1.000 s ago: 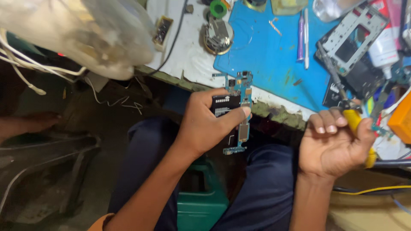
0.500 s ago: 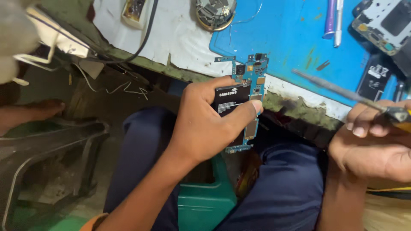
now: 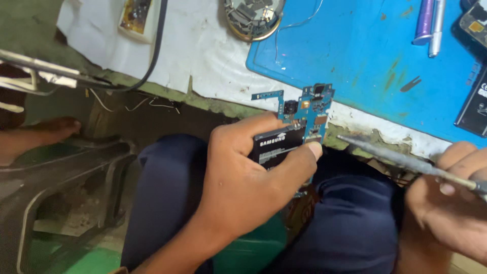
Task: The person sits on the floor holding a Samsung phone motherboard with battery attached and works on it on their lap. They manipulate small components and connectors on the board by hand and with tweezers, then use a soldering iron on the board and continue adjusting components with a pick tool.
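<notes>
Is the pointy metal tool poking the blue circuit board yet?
Apart. The head view shows the soldering iron tip stopping short of the circuit board, with a gap between them; the left hand holds the board.

Even, soft light falls from above on the blue mat (image 3: pixel 365 56) and white cloth (image 3: pixel 203 56) on the far side, bright but without hard glare. Near me, under the bench edge, my lap and the floor at left sink into dim shadow. My right hand (image 3: pixel 451 208) smears with motion blur; my left hand (image 3: pixel 243 182) looks slightly soft.
</notes>
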Motion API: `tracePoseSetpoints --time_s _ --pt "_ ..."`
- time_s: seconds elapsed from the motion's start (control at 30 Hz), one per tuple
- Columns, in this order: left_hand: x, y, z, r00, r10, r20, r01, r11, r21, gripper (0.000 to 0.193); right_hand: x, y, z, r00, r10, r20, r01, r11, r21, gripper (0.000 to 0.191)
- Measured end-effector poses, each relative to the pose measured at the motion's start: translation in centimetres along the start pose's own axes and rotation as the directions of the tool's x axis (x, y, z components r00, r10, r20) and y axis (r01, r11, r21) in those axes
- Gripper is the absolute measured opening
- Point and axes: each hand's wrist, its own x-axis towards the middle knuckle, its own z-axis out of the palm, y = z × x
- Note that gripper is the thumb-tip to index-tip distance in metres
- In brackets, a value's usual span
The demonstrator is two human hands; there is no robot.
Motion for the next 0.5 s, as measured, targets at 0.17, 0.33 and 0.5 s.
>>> tracePoseSetpoints --time_s 0.17,0.33,0.5 --pt "0.3 0.6 -0.1 0.988 -0.153 0.038 0.155 0.985 -0.080 0.011 -1.4 1.1 -1.2 0.999 0.035 0.037 -0.033 0.998 -0.061 0.021" --pt "0.3 1.0 0.1 0.975 -0.216 0.053 0.222 0.965 -0.137 0.016 -2.9 4.8 -4.2 0.987 0.087 0.137 -0.005 0.859 -0.512 0.017" --pt "0.2 1.0 0.4 0.981 -0.195 0.016 0.195 0.971 -0.135 0.017 -4.7 8.1 -6.4 0.961 0.069 0.268 0.228 0.355 -0.907 0.015"
